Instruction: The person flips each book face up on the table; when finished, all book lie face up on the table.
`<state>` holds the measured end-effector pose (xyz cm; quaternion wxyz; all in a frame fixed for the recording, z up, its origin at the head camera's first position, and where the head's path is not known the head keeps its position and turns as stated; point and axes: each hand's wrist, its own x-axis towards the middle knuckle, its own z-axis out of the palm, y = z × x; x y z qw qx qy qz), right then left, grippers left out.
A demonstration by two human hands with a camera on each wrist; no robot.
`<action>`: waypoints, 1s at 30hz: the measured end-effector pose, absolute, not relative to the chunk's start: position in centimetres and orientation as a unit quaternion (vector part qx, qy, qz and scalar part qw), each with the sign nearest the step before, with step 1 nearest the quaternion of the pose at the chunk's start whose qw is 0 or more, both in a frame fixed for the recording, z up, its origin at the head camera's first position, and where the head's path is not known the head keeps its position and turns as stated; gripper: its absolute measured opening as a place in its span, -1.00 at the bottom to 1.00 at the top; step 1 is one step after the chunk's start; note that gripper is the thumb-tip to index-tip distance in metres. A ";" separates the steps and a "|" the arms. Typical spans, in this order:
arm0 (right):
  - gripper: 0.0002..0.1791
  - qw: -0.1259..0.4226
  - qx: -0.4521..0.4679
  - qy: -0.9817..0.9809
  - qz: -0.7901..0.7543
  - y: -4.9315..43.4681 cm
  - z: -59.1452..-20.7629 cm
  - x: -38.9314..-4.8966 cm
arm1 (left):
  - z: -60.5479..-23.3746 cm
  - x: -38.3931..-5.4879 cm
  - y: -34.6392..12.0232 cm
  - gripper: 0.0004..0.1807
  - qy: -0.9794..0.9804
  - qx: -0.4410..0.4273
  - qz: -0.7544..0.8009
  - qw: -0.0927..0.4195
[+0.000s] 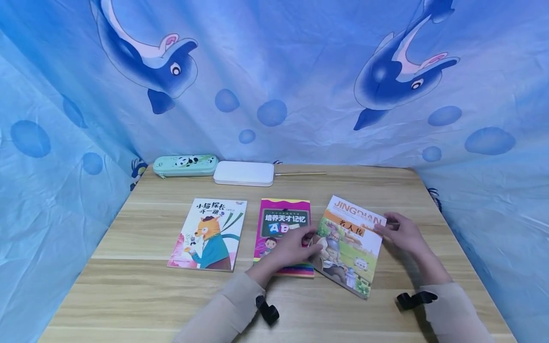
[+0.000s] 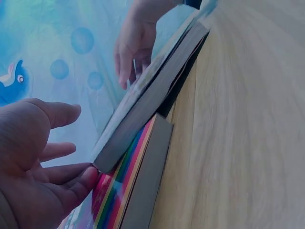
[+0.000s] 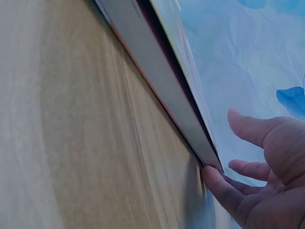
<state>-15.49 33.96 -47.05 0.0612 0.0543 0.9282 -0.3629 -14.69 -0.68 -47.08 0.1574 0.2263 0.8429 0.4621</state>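
Note:
A book with a white top and a green illustrated cover (image 1: 356, 247) lies turned at the right, its left side resting over the edge of a pink and purple book (image 1: 262, 228). My left hand (image 1: 293, 245) is above the pink and purple book; its fingertips touch the tilted book's corner, and the thumb (image 2: 64, 114) stands apart from the cover. At the upper right corner, my right hand (image 1: 401, 232) touches the book from its edge with the fingertips, the thumb (image 3: 250, 129) held clear. The book's page edge (image 3: 162, 86) shows in the right wrist view.
A white book with an orange cat (image 1: 210, 238) lies at the left. Along the back are a green panda pencil case (image 1: 185, 165), a white flat case (image 1: 243, 173) and a thin stick (image 1: 300, 174). A blue dolphin curtain (image 1: 309, 71) hangs behind the wooden table (image 1: 128, 295).

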 end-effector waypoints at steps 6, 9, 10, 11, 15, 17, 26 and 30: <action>-0.18 0.059 0.040 0.932 -0.356 33.6 -47.3 -16.1 | -46.5 -14.4 0.1 -0.34 0.841 0.219 0.458 0.184; -0.23 0.055 0.037 0.936 -0.347 33.5 -47.4 -16.5 | -46.2 -14.2 0.4 -0.32 0.833 0.213 0.468 0.204; -0.24 0.056 0.039 0.936 -0.346 33.4 -47.4 -16.6 | -46.1 -14.2 0.4 -0.31 0.831 0.211 0.469 0.210; -0.25 0.057 0.041 0.936 -0.345 33.4 -47.4 -16.8 | -46.2 -14.1 0.5 -0.31 0.830 0.209 0.471 0.214; -0.30 0.057 0.048 0.936 -0.344 33.4 -47.3 -17.4 | -46.5 -13.9 0.9 -0.29 0.826 0.207 0.476 0.217; -0.32 0.058 0.048 0.936 -0.344 33.4 -47.2 -17.8 | -46.6 -13.8 1.1 -0.33 0.825 0.214 0.478 0.213; -0.39 0.069 0.039 0.934 -0.347 33.7 -47.1 -19.0 | -46.7 -13.4 1.7 -0.43 0.816 0.228 0.488 0.212; -0.44 0.058 0.013 0.936 -0.346 33.8 -47.1 -19.6 | -46.6 -13.4 1.7 -0.42 0.817 0.224 0.488 0.211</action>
